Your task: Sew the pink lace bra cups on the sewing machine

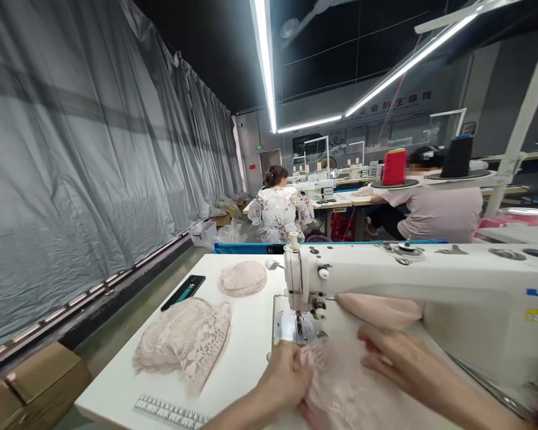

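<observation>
My left hand [287,375] grips the left edge of a pink lace piece [345,391] lying on the bed of the white sewing machine [412,275], just in front of the presser foot [299,325]. My right hand [394,358] lies on the lace to the right of the needle, fingers stretched out, blurred by motion. A pink padded piece [381,310] sits behind the hands under the machine arm.
A stack of pink lace pieces [186,340], a round stack of cups [243,278], a black phone [183,291] and a printed ruler [168,412] lie on the white table [246,358]. Cardboard boxes [31,382] stand bottom left. Two people sit at machines behind. Grey curtain on the left.
</observation>
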Demonstrator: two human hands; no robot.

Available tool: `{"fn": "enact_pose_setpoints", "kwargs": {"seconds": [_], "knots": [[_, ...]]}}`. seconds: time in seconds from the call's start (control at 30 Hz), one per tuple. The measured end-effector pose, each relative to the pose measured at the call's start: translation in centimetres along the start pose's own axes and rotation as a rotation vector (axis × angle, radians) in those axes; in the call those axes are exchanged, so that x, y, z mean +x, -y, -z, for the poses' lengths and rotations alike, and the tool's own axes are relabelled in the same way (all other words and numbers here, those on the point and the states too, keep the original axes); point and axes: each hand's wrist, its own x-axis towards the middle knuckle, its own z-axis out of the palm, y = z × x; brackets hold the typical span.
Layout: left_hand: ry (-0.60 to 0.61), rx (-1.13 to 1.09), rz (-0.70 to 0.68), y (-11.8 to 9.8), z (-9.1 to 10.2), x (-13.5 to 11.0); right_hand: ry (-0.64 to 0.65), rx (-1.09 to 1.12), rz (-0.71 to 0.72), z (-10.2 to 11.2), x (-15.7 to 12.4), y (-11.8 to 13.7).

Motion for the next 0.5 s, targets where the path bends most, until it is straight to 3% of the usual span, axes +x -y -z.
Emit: {"fn": "enact_pose_setpoints", "kwargs": {"seconds": [0.1,0.23,0.3,0.43,0.5], "knots": [[0.038,0.083,0.002,0.7,1.2,1.6,0.069,-0.005,0.083,-2.0,1.3,1.9],[-0.003,0.496,-0.072,1.2,2.6,1.8,0.298,0.059,0.208,-4.1,1.1,4.8],[-0.024,0.682,-0.272,1.7,3.1,1.9,0.307,0.060,0.260,-4.7,1.0,5.0],[-0.107,0.864,-0.980,3.8,3.5,2.7,0.244,-0.015,0.387,-5.1,1.2,4.1],[-0.171,0.890,-1.109,4.5,3.5,3.2,0.219,-0.061,0.445,-5.3,1.4,3.4]]}}
